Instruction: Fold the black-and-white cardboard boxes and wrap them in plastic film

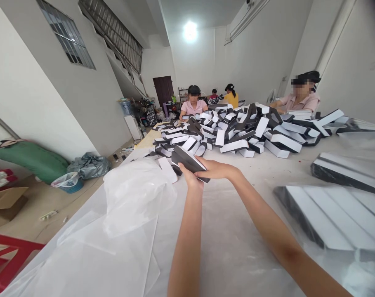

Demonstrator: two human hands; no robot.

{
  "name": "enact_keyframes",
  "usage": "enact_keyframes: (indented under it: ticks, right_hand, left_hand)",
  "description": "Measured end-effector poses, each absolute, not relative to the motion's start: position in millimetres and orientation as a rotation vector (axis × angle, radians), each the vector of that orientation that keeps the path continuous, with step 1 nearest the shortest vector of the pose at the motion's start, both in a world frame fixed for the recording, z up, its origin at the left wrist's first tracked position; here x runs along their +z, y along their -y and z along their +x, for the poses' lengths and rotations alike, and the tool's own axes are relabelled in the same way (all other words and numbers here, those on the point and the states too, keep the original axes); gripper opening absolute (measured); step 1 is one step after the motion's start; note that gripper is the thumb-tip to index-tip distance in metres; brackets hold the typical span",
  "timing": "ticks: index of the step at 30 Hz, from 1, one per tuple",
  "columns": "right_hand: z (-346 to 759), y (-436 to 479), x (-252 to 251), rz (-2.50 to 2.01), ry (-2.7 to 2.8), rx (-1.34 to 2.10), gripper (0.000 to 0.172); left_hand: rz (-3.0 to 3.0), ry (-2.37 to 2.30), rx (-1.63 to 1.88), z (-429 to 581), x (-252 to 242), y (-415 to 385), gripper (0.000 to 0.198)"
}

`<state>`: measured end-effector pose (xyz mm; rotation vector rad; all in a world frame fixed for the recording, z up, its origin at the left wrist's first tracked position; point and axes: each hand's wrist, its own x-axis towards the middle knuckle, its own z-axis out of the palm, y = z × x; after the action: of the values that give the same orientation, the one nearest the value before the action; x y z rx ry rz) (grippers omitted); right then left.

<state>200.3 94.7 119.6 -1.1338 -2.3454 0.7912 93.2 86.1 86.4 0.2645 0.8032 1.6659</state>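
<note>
Between my two hands, over the near edge of the pile, I hold a long black-and-white paper box (187,161), dark face up and tilted. My left hand (190,177) grips its near side from the left, thumb along the dark face. My right hand (212,168) is closed on its right side. Just beyond lies a large heap of similar black-and-white boxes (233,146). A single white box (168,169) lies left of my hands, next to a crumpled clear plastic bag (137,189).
Plastic-wrapped bundles of boxes (326,214) lie on the right of the white table (230,231). Co-workers sit around the pile, one person (194,105) opposite and another person (301,97) at the right. Left on the floor are a blue bin (71,185) and a red stool (14,255).
</note>
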Motion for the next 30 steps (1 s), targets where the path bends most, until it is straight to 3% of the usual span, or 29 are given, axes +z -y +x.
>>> enact_keyframes:
  ticks: [4,9,12,15,18,21,26,28,30]
  right_hand:
    - [221,-91,135,-1.181,2.369,0.793,0.093]
    - [254,-84,153,-1.251,2.299,0.676,0.083]
    - [275,-88,154,-1.352,2.213,0.594,0.079]
    - [294,-97,148,-1.501,2.072,0.529,0.081]
    - [310,-105,143,-1.608,1.938,0.494,0.084]
    - [318,-105,142,-1.609,1.893,0.504,0.082]
    - [322,-96,146,-1.592,1.837,0.527,0.08]
    - [322,-94,146,-1.558,1.818,0.552,0.08]
    - [322,-93,147,-1.501,1.789,0.571,0.079]
  left_hand:
    - [0.477,-0.736,1.731,97,91,-83,0.055]
    - [0.734,-1.029,1.572,105,99,-78,0.044]
    - [0.8,-1.154,1.578,110,121,-59,0.034]
    - [0.966,-1.038,1.775,116,154,-25,0.029]
    - [1.133,-0.926,1.749,122,175,14,0.023]
    - [1.686,-0.948,1.25,125,166,43,0.032]
    - [2.259,-1.207,-0.103,114,91,68,0.088]
    - [2.313,-1.188,-0.242,109,62,72,0.096]
    - [2.377,-1.178,-0.251,105,42,73,0.089]
